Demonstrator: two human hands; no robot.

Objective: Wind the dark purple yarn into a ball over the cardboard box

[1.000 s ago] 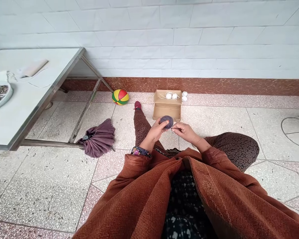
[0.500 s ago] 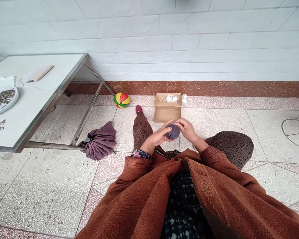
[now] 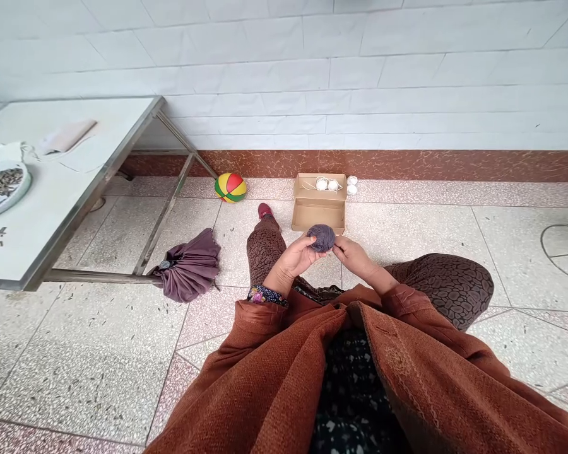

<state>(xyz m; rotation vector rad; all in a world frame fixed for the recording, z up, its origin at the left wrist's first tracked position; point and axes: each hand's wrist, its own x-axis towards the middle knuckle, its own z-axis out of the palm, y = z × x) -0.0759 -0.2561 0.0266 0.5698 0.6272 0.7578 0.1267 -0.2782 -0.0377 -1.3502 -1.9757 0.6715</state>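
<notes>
Yarn (image 3: 322, 238), dark purple-grey and wound into a ball, is held up between the two hands, above the floor (image 3: 407, 221) and just on the near side of the open box (image 3: 318, 217) as seen from the head. The left hand (image 3: 297, 257) grasps it from the left, thumb laid over its face and the other fingers curled beneath. The right hand (image 3: 354, 255) has its thumb and fingers pinched together on the yarn's right edge; whether they grip a loose strand or the ball itself, I cannot tell. A flowered cuff (image 3: 267, 295) circles the left wrist, below a rust-brown sleeve (image 3: 260, 321). In the far half of the box sit two white balls (image 3: 327, 184) with loose string about them, and more white balls (image 3: 352, 185) lie just outside its right side, near the red-brown skirting (image 3: 407, 165). A striped toy ball (image 3: 230, 188) rests by a leg of the table (image 3: 108, 126), not far from a red shoe (image 3: 265, 210). Nearer, a purple umbrella (image 3: 189, 265) lies against the table's lower bar. On the tabletop are a dish (image 3: 27, 180) of dark bits and a pale roll (image 3: 71, 135).
</notes>
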